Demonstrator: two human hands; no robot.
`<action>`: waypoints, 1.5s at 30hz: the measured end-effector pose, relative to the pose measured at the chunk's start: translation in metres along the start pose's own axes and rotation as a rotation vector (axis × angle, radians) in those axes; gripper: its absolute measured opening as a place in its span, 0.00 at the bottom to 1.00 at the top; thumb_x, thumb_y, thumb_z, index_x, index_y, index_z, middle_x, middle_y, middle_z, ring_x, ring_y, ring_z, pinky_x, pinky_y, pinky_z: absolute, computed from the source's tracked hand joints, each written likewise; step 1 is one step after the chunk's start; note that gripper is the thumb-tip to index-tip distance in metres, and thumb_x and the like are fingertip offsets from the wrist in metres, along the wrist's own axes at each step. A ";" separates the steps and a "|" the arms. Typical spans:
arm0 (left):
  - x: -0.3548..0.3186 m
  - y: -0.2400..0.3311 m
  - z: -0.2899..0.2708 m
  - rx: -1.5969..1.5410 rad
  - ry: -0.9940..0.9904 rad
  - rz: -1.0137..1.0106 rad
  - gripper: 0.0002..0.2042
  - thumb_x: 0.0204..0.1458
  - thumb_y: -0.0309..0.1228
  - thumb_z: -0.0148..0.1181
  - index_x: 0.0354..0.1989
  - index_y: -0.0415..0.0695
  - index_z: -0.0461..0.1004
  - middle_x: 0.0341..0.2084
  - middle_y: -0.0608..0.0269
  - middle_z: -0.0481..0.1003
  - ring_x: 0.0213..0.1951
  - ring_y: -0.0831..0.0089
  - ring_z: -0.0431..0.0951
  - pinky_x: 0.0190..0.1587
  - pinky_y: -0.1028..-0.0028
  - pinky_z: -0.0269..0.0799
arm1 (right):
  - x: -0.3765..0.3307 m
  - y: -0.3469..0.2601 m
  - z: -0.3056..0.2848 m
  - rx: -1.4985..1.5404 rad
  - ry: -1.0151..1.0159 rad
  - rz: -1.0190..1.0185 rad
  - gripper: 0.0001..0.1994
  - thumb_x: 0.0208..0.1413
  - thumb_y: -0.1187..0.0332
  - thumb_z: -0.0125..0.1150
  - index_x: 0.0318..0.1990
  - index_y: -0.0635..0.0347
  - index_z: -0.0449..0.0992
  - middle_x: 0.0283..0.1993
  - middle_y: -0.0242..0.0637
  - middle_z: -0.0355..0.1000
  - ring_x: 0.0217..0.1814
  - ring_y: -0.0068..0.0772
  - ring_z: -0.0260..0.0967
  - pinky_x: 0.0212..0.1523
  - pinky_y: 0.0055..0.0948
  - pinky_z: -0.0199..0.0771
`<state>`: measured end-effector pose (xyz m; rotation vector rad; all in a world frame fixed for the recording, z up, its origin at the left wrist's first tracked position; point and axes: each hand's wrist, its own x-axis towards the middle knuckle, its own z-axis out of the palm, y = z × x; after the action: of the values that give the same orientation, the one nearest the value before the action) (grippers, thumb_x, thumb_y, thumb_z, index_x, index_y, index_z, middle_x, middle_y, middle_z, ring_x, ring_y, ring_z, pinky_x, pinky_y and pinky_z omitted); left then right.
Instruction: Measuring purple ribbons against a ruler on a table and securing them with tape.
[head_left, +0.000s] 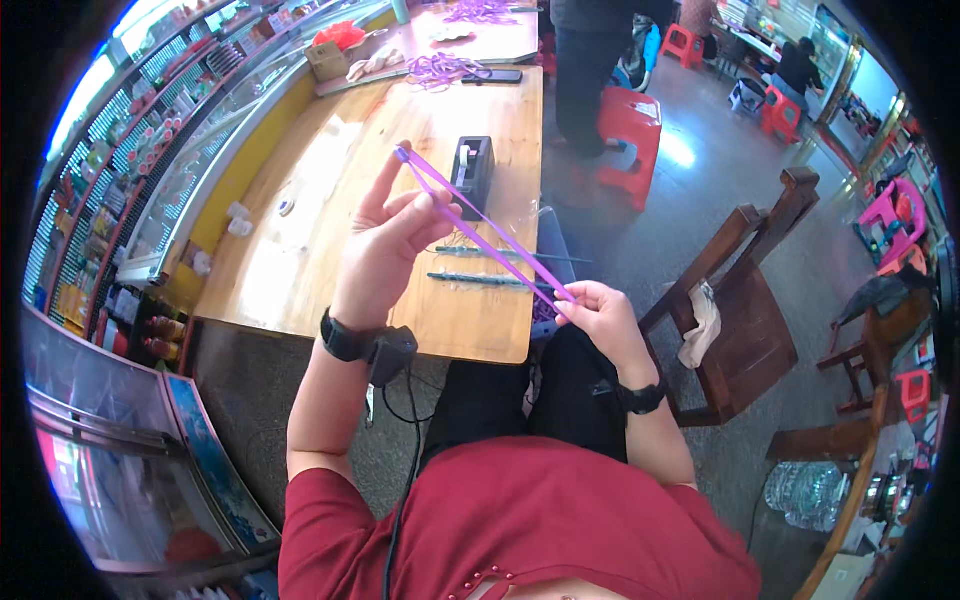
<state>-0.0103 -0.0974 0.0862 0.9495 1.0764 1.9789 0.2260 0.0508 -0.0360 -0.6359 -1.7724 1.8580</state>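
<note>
A purple ribbon [505, 257] is stretched in two strands between my hands, slanting down from left to right above the wooden table [400, 300]. My left hand [390, 230] is raised, its index finger pointing up with the ribbon looped at the tip, and the thumb side touches a strand. Lower down, past the table's right edge, my right hand [605, 322] pinches the ribbon's other end between thumb and fingers. Beneath the ribbon lie two thin dark rods [478, 280] in what looks like clear wrapping. A black tape dispenser [474, 175] stands just beyond them.
Loose purple ribbons [440, 70] and a dark phone [493, 76] lie toward the table's far end. A person in dark trousers [588, 85] stands beside a red stool [633, 140]. At right is a wooden chair [750, 335]; shelves of goods [130, 160] line the left.
</note>
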 end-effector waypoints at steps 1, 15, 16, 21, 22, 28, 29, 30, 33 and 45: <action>0.003 -0.002 0.001 -0.018 0.003 -0.009 0.29 0.61 0.23 0.53 0.71 0.47 0.54 0.39 0.53 0.78 0.42 0.63 0.82 0.46 0.70 0.79 | -0.001 0.004 -0.002 0.002 -0.002 -0.006 0.10 0.58 0.75 0.62 0.46 0.69 0.76 0.36 0.35 0.77 0.36 0.22 0.75 0.41 0.22 0.75; -0.010 -0.016 0.049 0.200 -0.426 -0.451 0.29 0.57 0.24 0.60 0.68 0.44 0.60 0.30 0.59 0.79 0.32 0.71 0.80 0.40 0.72 0.77 | 0.005 -0.062 0.028 -0.277 0.184 -0.502 0.23 0.53 0.72 0.68 0.58 0.61 0.72 0.49 0.38 0.76 0.48 0.31 0.74 0.52 0.29 0.73; -0.012 -0.021 0.050 0.222 -0.420 -0.476 0.29 0.56 0.23 0.60 0.68 0.43 0.60 0.29 0.59 0.79 0.32 0.72 0.80 0.40 0.73 0.78 | 0.007 -0.066 0.030 -0.268 0.259 -0.620 0.20 0.52 0.71 0.68 0.54 0.60 0.75 0.46 0.39 0.77 0.47 0.34 0.74 0.51 0.30 0.73; -0.014 -0.024 0.054 0.257 -0.491 -0.471 0.27 0.56 0.23 0.61 0.65 0.40 0.62 0.29 0.60 0.78 0.31 0.74 0.80 0.39 0.74 0.78 | 0.020 -0.056 0.021 -0.374 0.198 -0.664 0.11 0.50 0.77 0.65 0.43 0.62 0.80 0.42 0.43 0.78 0.46 0.39 0.76 0.47 0.33 0.75; -0.016 -0.024 0.054 0.252 -0.476 -0.477 0.26 0.56 0.23 0.61 0.64 0.40 0.63 0.29 0.60 0.78 0.31 0.74 0.80 0.39 0.74 0.78 | 0.019 -0.054 0.021 -0.349 0.228 -0.644 0.10 0.51 0.77 0.65 0.42 0.62 0.81 0.40 0.42 0.78 0.43 0.37 0.77 0.45 0.31 0.76; -0.021 -0.026 0.047 0.279 -0.435 -0.490 0.23 0.57 0.24 0.61 0.61 0.38 0.66 0.29 0.61 0.78 0.31 0.75 0.80 0.39 0.74 0.77 | 0.010 -0.058 0.020 -0.262 0.312 -0.537 0.08 0.56 0.75 0.64 0.43 0.64 0.82 0.38 0.36 0.79 0.39 0.23 0.75 0.43 0.23 0.74; -0.022 -0.027 0.047 0.289 -0.432 -0.517 0.21 0.57 0.25 0.61 0.59 0.37 0.67 0.29 0.61 0.78 0.32 0.75 0.79 0.39 0.74 0.77 | 0.010 -0.059 0.019 -0.257 0.329 -0.541 0.08 0.56 0.74 0.65 0.43 0.64 0.82 0.38 0.35 0.79 0.39 0.22 0.75 0.43 0.23 0.74; -0.023 -0.029 0.047 0.288 -0.433 -0.517 0.21 0.57 0.25 0.61 0.59 0.37 0.67 0.29 0.61 0.78 0.32 0.75 0.79 0.39 0.74 0.77 | 0.009 -0.060 0.018 -0.290 0.334 -0.559 0.08 0.56 0.73 0.66 0.42 0.63 0.82 0.38 0.35 0.79 0.39 0.22 0.75 0.42 0.23 0.74; -0.025 -0.035 0.050 0.238 -0.450 -0.537 0.16 0.60 0.29 0.58 0.54 0.35 0.70 0.29 0.62 0.77 0.32 0.75 0.79 0.39 0.74 0.77 | 0.008 -0.061 0.020 -0.352 0.336 -0.611 0.07 0.56 0.73 0.66 0.42 0.62 0.82 0.38 0.36 0.79 0.39 0.24 0.75 0.42 0.23 0.74; -0.029 -0.044 0.058 0.339 -0.403 -0.588 0.18 0.66 0.41 0.49 0.44 0.35 0.74 0.19 0.71 0.68 0.20 0.84 0.66 0.23 0.81 0.63 | 0.004 -0.057 0.017 -0.388 0.345 -0.696 0.07 0.55 0.75 0.65 0.42 0.63 0.82 0.39 0.38 0.79 0.41 0.27 0.76 0.44 0.25 0.75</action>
<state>0.0625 -0.0802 0.0624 1.0024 1.2877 1.0976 0.2142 0.0422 0.0213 -0.3657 -1.8117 0.8971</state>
